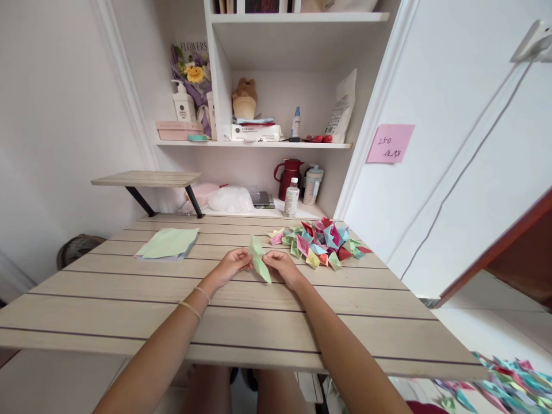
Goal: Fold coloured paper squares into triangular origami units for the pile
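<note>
A light green folded paper piece (259, 259) stands just above the wooden table (241, 322), pinched from both sides. My left hand (232, 265) grips its left edge with closed fingers. My right hand (282, 267) grips its right side the same way. Two thin bracelets circle my left wrist. A pile of several folded paper shapes (321, 242) in pink, blue, green and red lies just right of my hands. A stack of flat paper sheets (169, 244), green on top, lies to the left.
At the table's back stand a small raised shelf (146, 179), a red jug (290, 177), a small bottle (292, 198) and a cup. White wall shelves hold boxes and bottles. A pink sticky note (390, 144) hangs on the right wall. More coloured folded paper (500, 382) lies bottom right.
</note>
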Demonstrator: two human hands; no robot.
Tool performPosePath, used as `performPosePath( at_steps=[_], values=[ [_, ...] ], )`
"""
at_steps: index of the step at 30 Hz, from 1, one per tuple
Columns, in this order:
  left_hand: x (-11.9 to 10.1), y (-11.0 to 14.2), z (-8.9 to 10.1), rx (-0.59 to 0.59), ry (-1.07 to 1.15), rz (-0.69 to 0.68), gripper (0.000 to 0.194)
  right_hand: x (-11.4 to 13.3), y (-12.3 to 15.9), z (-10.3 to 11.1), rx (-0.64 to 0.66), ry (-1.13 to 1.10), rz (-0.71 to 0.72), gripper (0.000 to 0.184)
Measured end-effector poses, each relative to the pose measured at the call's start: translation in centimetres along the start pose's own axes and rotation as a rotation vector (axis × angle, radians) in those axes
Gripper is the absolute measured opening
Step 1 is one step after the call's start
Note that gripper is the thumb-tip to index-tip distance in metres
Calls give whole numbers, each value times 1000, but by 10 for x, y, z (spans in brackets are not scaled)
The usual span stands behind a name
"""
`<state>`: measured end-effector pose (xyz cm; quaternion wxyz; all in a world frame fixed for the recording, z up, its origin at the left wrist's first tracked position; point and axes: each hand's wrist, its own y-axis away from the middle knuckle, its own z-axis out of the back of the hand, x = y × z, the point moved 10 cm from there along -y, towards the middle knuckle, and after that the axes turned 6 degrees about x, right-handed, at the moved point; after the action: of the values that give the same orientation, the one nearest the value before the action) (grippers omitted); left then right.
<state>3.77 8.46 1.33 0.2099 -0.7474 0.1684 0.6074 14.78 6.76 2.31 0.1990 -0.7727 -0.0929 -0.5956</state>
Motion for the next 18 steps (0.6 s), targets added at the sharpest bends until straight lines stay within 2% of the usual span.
performPosePath(
  at_steps=[3,18],
  values=[
    [0,0,0,1,-7,5,24,2,1,-4,27,-31,-10,27],
    [0,0,-4,44,-7,27,24,4,2,-5,2,-86,-1,30]
  ],
)
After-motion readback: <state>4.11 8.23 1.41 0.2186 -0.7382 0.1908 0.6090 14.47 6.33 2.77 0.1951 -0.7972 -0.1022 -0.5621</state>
